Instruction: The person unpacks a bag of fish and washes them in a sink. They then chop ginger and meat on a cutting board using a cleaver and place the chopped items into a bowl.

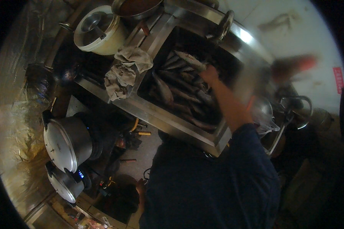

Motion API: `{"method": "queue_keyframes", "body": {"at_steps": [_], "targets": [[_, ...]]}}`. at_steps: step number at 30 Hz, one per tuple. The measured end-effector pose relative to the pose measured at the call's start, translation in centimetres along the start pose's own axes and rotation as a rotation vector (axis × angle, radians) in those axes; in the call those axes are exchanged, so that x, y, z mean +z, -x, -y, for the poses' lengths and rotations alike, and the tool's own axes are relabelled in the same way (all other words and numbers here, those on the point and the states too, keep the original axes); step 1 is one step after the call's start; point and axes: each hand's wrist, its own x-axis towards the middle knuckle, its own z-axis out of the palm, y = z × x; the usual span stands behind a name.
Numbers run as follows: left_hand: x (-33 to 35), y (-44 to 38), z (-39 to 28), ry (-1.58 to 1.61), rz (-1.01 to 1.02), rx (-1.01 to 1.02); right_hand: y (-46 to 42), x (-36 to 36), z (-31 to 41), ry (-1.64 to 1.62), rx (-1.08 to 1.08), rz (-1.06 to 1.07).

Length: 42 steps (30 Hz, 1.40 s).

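Note:
My right hand [210, 74] grips one end of a silvery fish [190, 59]. The fish lies slanting over a heap of other whole fish [186, 96] in a stainless steel sink [160, 112]. Above the hand, a metal faucet [224, 28] curves over the sink's back edge. My left hand [140, 185] hangs low at my left side, partly hidden by my dark clothing. Shadow around its fingers hides whether it holds anything.
Crumpled cloths [126, 70] lie on the sink's left rim. Behind them stand a white bucket [103, 47] with a ladle [91, 23] and a metal pan [137, 11]. Two lidded pressure cookers [68, 143] stand at lower left. A clear plastic bag [265, 114] is right of my forearm.

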Motion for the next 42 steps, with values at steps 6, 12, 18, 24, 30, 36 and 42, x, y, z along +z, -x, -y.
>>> {"method": "queue_keyframes", "body": {"at_steps": [6, 12, 18, 24, 30, 36, 42], "targets": [[-1.6, -0.3, -1.6, 0.073, -0.151, -0.012, 2.1, -1.3, 1.4, -0.012, -0.047, -0.125], [-4.4, -2.0, -2.9, 0.024, -0.047, 0.021, 3.4, -2.0, 2.1, 0.000, -0.093, -0.267], [-4.0, -2.1, -2.2, 0.005, -0.079, -0.007, 0.9, -1.2, -0.2, -0.058, 0.009, -0.202], [-4.5, -1.7, -3.0, 0.040, -0.101, -0.117, -2.8, -0.2, -3.0, -0.424, 0.314, -0.102], [-4.8, -1.6, -3.3, 0.046, -0.011, -0.040, 4.7, 2.4, -5.4, 0.404, -0.399, 0.305], [-2.6, -0.8, -2.1, -0.013, -0.096, 0.046, 10.5, 4.4, -5.7, 0.430, -0.014, 0.457], [-7.6, -1.0, -6.1, 0.066, 0.054, -0.266, 10.8, 6.7, -6.2, 0.490, 0.002, 0.417]]}}
